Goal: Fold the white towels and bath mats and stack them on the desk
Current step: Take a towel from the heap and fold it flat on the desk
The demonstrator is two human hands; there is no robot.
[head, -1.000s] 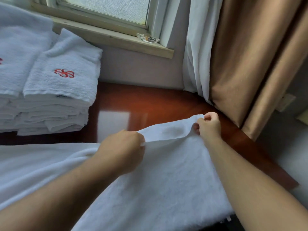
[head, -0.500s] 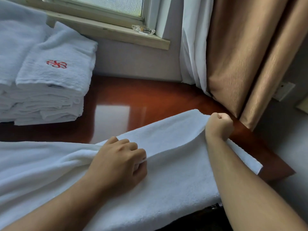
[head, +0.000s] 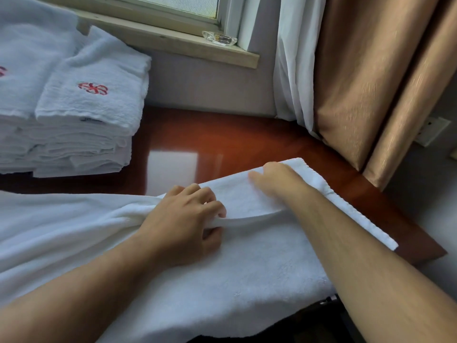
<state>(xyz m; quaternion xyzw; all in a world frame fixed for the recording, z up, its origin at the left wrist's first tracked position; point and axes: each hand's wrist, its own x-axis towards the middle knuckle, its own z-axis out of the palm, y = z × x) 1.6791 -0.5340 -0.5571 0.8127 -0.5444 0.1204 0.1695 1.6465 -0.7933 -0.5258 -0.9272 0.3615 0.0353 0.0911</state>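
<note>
A large white towel (head: 247,273) lies spread across the near part of the red-brown desk (head: 222,144), its near edge hanging over the front. My left hand (head: 185,224) pinches a fold of this towel near its middle. My right hand (head: 274,180), blurred, rests on the towel's far right corner; I cannot make out how its fingers lie. At the far left stands a stack of folded white towels (head: 81,125) with a red emblem on top.
A window sill (head: 173,43) with a small clear glass dish (head: 218,38) runs behind the desk. White sheer and tan curtains (head: 358,82) hang at the right, reaching the desk's far right corner. A wall socket (head: 431,131) sits beyond them.
The towel's raised far edge has been laid down flat on the desk. My right hand moved from the right corner leftward along the far edge. My left hand kept its hold on the fold.
</note>
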